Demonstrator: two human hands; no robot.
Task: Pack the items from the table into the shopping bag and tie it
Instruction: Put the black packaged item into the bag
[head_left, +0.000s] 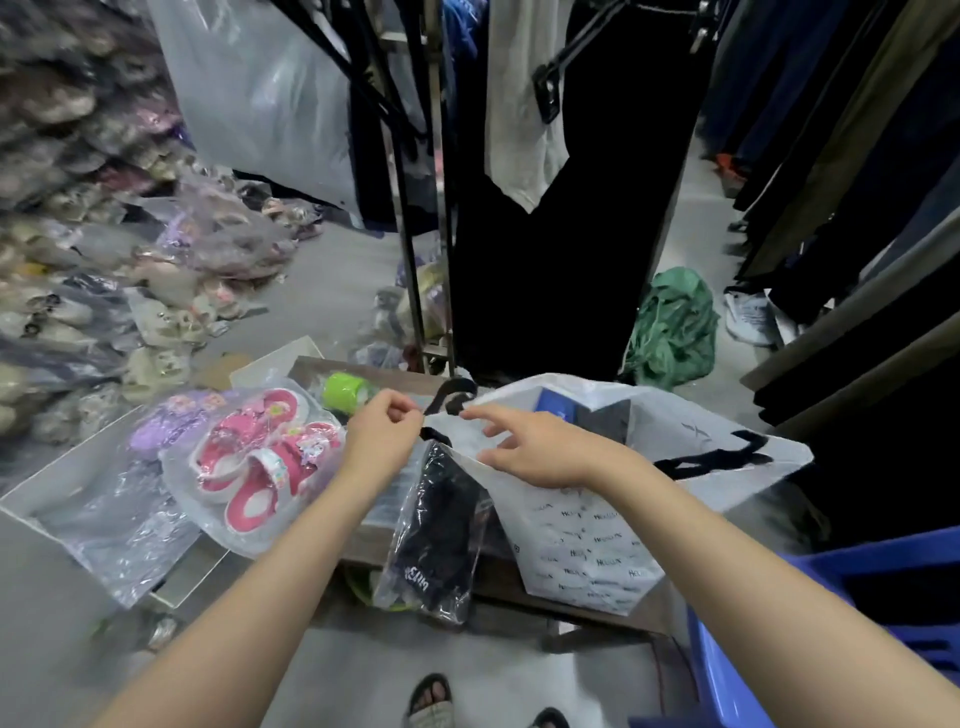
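Observation:
A white printed shopping bag (587, 540) stands open on the small wooden table (571, 597), with a blue item (553, 408) and a dark item inside. My left hand (382, 434) pinches the bag's left rim near its black handle (452, 395). My right hand (524, 447) rests on the near rim with fingers spread. A clear packet holding a black garment (439, 530) hangs over the table's front edge just below both hands. Pink children's sandals (260, 462) in clear plastic lie to the left, beside a purple pair (171, 423).
A green tape roll (343, 391) sits behind the sandals. Clothes racks with dark garments (561, 234) stand behind the table. Bagged shoes pile up on the left. A blue plastic crate (810, 623) is at the lower right, a green bag (670, 327) on the floor.

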